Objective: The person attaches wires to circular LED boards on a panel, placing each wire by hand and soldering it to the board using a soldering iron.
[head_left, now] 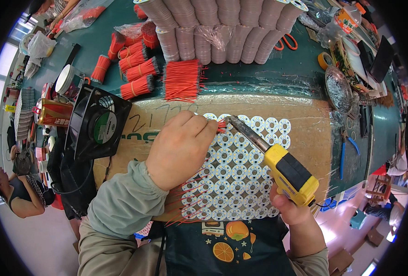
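Grip of the left hand [182,146] was closed on a few short red wires [221,125], pinched at the fingertips, though the thumb was hidden behind the fingers. That hand was held palm down, back and knuckles uppermost, with its forearm slanting up from the lower left in a grey-green sleeve [128,195] gathered at the wrist. The right hand [290,207] had its grip wrapped round the lower end of a yellow-and-black soldering iron [290,172], thumb along the near side and most fingers out of sight beneath. Its forearm rose from the lower right, wrist bare, and the iron's metal barrel slanted up and leftward, the tip just beside the pinched wires; whether they touched could not be told.

Under both hands lay white ring-shaped boards [238,172] in close rows, the wires and tip being at the top rows. More red wires trailed from their lower left edge. Brown cardboard [310,133] lay beneath, on a green table [268,78]. A black fan [102,122] stood to the left; beyond the cardboard were red wire bundles [139,69] and tall stacks of discs [215,43], with blue-handled pliers [343,156] to the right.
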A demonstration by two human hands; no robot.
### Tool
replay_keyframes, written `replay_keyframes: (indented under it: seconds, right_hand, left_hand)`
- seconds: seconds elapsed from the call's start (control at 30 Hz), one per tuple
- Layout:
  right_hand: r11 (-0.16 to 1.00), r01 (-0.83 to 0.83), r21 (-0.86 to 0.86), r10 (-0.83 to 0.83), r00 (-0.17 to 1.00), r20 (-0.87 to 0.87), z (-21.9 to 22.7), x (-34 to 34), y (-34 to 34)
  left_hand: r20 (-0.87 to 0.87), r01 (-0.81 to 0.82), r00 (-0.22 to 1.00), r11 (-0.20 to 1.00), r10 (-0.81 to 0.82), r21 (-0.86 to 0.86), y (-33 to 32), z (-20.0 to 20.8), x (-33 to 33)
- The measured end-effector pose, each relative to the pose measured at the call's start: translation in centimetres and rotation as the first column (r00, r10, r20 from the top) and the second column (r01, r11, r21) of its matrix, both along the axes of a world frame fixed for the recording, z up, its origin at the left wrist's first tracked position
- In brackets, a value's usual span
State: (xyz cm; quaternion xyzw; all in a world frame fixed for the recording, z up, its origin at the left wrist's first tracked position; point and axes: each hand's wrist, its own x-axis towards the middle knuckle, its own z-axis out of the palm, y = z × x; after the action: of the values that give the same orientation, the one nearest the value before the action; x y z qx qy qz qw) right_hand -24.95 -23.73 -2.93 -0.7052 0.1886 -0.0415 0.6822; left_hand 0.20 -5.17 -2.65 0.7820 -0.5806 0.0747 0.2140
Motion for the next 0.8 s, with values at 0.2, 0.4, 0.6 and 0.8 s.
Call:
replay_keyframes:
  seconds: [0.2,0.4,0.6,0.8]
  right_hand:
    - [0.988,0.145,0.056,-0.150,0.983,0.106,-0.2,0.4,0.9]
    - [0.975,0.161,0.151,-0.176,0.980,0.092,-0.3,0.1,0.8]
    - [0.983,0.162,0.087,-0.169,0.982,0.087,-0.6,0.2,0.8]
    - [0.976,0.189,0.110,-0.202,0.972,0.122,-0.6,0.4,1.2]
  left_hand:
    - [-0.014,0.010,1.000,1.000,-0.010,0.003,0.0,0.2,0.0]
    - [-0.005,0.006,1.000,1.000,-0.006,-0.011,0.0,0.0,-0.1]
    - [-0.022,-0.047,0.999,0.999,0.047,-0.003,0.5,0.7,-0.3]
    - [0.018,-0.158,0.987,0.981,0.157,0.113,2.1,5.0,-0.1]
